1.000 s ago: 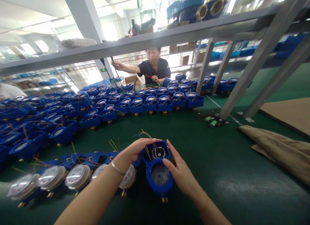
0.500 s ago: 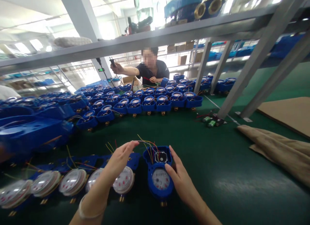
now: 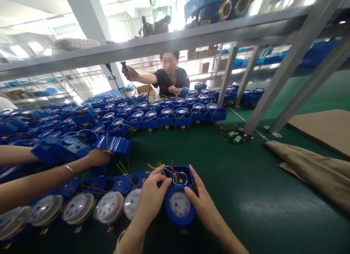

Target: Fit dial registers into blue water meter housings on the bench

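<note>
A water meter in a blue housing (image 3: 180, 219) stands upright on the bench in front of me, its round dial at the bottom. Its upper box holds a black part with a white edge (image 3: 180, 178), and thin red, yellow and white wires stick up out of it. My left hand (image 3: 151, 192) is closed at the box's left wall, fingertips among the wires; whether it pinches a wire is hidden. My right hand (image 3: 203, 201) grips the right side, thumb on top near the dial. To the left runs a row of uncovered meters with clear round dials (image 3: 108, 207).
Another person's hand (image 3: 100, 157) holds blue housings (image 3: 73, 148) at the left. Many blue meters (image 3: 166, 117) fill the bench behind. A person (image 3: 172, 79) sits opposite. Metal shelf posts (image 3: 262, 89), green batteries (image 3: 234, 136) and brown cloth (image 3: 303, 170) are to the right.
My left hand has come down and right from above the row onto the meter's box and closed there. Another person's arms with blue housings have come in from the left.
</note>
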{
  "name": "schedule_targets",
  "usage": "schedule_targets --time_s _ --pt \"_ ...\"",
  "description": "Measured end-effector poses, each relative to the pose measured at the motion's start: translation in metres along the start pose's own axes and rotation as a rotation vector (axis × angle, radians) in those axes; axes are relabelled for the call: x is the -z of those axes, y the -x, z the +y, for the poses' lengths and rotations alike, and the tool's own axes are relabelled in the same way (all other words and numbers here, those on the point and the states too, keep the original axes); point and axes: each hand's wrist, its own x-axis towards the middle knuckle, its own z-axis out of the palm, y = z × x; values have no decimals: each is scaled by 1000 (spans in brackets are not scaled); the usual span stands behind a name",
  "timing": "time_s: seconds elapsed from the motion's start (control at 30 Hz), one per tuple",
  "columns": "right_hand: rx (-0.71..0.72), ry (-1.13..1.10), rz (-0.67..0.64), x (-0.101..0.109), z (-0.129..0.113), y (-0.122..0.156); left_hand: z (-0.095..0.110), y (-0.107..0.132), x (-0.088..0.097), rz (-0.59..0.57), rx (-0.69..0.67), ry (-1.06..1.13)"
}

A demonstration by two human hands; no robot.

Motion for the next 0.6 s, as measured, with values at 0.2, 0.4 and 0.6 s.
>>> schedule_targets --time_s 0.2,0.4,0.6 --pt "-39 -165 -43 5 8 -5 -22 26 -37 228 138 305" --pt "-14 -93 -61 9 12 -17 -28 40 -56 206 442 787" --pt "-135 -236 -41 4 4 -32 -19 24 -49 235 513 934"
